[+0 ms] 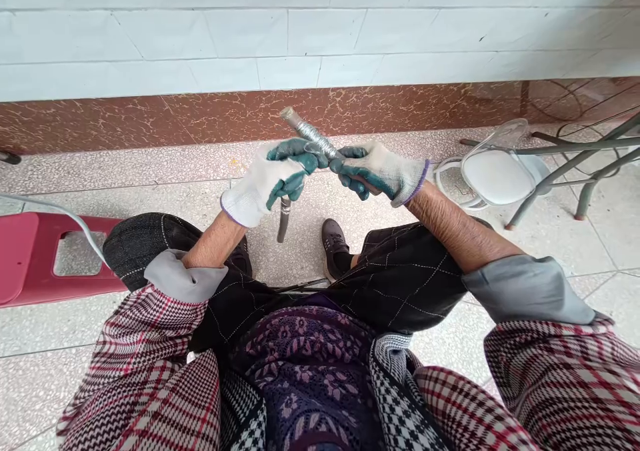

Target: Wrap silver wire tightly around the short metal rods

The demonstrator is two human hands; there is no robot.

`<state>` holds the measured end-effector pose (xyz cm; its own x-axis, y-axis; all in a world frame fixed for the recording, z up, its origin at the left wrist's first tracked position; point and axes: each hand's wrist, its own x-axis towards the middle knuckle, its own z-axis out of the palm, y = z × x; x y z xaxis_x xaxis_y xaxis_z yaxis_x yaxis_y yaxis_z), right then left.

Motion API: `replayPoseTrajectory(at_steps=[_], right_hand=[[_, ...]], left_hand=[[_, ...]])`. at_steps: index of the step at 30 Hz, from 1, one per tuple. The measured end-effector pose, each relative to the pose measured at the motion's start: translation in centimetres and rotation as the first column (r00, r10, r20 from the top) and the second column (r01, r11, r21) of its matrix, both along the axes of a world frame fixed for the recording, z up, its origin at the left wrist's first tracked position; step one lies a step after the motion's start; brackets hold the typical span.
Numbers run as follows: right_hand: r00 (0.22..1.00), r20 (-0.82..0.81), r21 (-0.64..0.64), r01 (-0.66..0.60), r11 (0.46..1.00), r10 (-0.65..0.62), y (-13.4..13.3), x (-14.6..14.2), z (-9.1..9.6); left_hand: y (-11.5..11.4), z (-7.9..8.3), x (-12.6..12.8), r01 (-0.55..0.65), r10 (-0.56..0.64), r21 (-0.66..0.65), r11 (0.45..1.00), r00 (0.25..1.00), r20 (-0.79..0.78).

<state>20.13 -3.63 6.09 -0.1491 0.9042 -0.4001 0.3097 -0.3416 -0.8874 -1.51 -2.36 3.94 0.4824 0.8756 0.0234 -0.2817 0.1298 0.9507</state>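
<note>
Both hands wear white knit gloves with green coated palms and fingers, and they meet in front of me above the floor. My right hand [367, 167] is closed on the lower end of a stick wound with silvery wire [315, 136]; the stick tilts up to the left, its pale end bare. Close beside it, my left hand [290, 171] is closed, fingertips at the wire winding. Out from under that hand hangs a dark rod with silvery bands [283, 221]. Whether the two pieces join is hidden by the gloves.
On the left stands a red plastic stool [30, 257] with a pale cable [75, 217] across it. To the right are a small white chair [500, 174] and grey metal legs [565, 164]. A white tiled wall [320, 31] with a brown base rises ahead.
</note>
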Motion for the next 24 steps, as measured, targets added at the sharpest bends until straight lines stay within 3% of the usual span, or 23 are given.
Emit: replayPoseTrajectory(at_steps=[4, 8, 12, 17, 24], right_hand=[[0.998, -0.023, 0.08, 0.059, 0.995, -0.058, 0.4, -0.8, 1.3], [0.979, -0.092, 0.162, 0.193, 0.968, -0.18, 1.1, -0.2, 2.7], [0.965, -0.139, 0.258, 0.252, 0.933, -0.223, 1.3, 1.5, 3.5], [0.943, -0.151, 0.293, 0.329, 0.898, -0.296, 0.5, 2.8, 4.3], [0.93, -0.092, 0.333, 0.365, 0.87, -0.355, 0.6, 3.7, 3.4]], left_hand=[[-1.6, -0.5, 1.1, 0.192, -0.195, -0.035, 0.981, 0.975, -0.11], [-2.4, -0.8, 1.4, 0.255, -0.26, -0.057, 0.965, 0.954, -0.151], [-2.2, -0.2, 0.5, 0.196, -0.2, -0.042, 0.98, 0.968, -0.15], [-2.5, 1.7, -1.3, 0.102, -0.101, 0.0, 0.995, 0.985, -0.143], [-3.2, 2.5, -2.8, 0.031, -0.022, 0.029, 0.999, 0.967, -0.255]])
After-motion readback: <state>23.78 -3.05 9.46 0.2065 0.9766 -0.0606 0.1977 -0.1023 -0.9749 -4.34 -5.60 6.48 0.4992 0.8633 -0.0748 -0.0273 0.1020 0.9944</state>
